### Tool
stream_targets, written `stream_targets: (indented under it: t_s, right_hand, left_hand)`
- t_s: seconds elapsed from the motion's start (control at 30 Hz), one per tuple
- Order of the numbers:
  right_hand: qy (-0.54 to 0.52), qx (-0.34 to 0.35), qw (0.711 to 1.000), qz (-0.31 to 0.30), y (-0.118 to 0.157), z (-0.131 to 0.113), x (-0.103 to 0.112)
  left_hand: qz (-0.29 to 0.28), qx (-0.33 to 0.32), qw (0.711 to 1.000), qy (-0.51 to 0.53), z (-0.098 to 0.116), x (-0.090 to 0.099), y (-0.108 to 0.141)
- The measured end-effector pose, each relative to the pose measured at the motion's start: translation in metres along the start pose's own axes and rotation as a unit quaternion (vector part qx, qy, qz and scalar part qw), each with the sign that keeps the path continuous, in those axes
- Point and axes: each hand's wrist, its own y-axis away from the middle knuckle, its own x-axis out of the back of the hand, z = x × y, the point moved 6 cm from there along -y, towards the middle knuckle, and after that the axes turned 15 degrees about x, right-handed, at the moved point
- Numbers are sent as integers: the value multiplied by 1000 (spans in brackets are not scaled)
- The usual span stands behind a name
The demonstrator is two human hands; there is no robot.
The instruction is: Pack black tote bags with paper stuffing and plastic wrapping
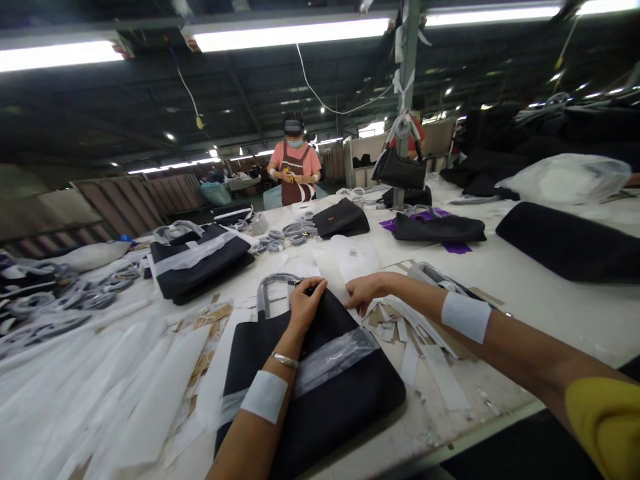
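Note:
A black handbag (345, 393) lies in front of me on the table, with a clear plastic band (335, 360) around its body. Its handle (263, 297), wrapped in greyish film, stands up at the top edge. My left hand (306, 303) is closed at that edge beside the handle's base, its fingers bent over the bag. Just off the bag's upper right side, my right hand (369, 292) has its fingers drawn together and pointing down-left, close to a white plastic sheet (353, 257). What its fingertips hold, if anything, is hidden.
White and brown paper strips (410, 340) are scattered right of the bag. White sheets (135, 393) cover the left side. Other black bags (200, 263) lie farther back, one hanging on a post (407, 60). A co-worker (295, 163) stands beyond the table.

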Motion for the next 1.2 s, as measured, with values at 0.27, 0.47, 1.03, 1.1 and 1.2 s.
stream_targets:
  t_s: [0.27, 0.47, 1.03, 1.1, 1.2]
  right_hand:
    - [45, 67, 990, 119, 10, -6, -14]
    - [160, -3, 987, -25, 15, 2, -38]
    - [-56, 48, 991, 109, 111, 48, -63]
    - [-104, 45, 988, 109, 113, 49, -66]
    - [-198, 9, 977, 84, 113, 53, -73]
  left_hand:
    - [37, 14, 999, -8, -4, 4, -6]
    - [50, 32, 997, -41, -7, -1, -9]
    - [49, 88, 990, -100, -28, 4, -19]
    - [46, 96, 988, -115, -32, 4, -20]
    - [47, 103, 986, -121, -32, 4, -20]
